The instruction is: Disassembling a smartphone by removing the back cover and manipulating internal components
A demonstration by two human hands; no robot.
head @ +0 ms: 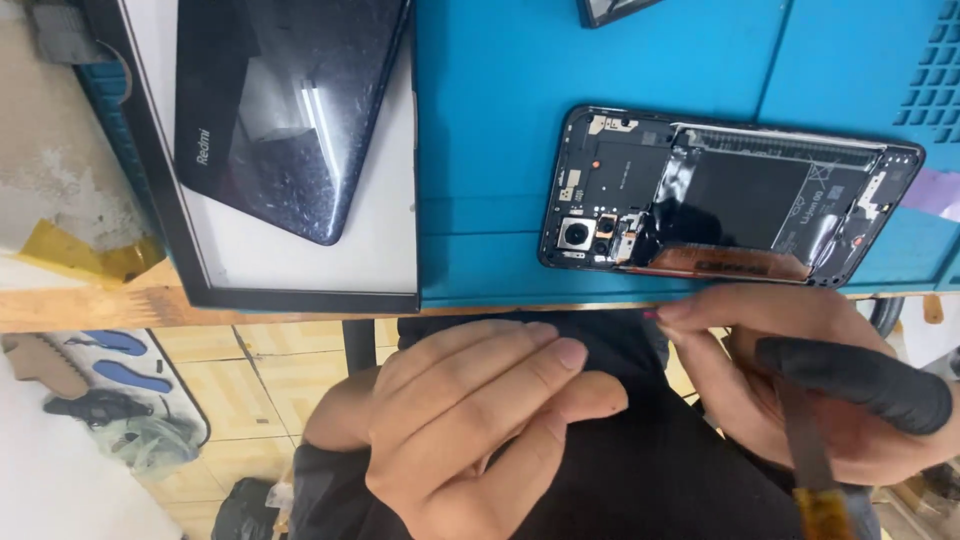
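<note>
An opened black smartphone with exposed camera and battery [725, 200] is laid on the blue rubber work mat [500, 130], right of centre. The right hand [800, 385], lower right, black-sheathed finger extended, is closed around a thin metal tool with amber handle [812, 470]. The left hand [470, 420], lower centre, is held flat, fingers loosely extended, empty. A detached glossy black back cover [285, 110] is seen upper left.

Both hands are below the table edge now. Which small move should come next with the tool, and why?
Probably the right hand should lift its thin tool up to the opened phone on the blue mat. The back cover is already off and the inside is exposed, while the left hand rests on the lap.
</note>
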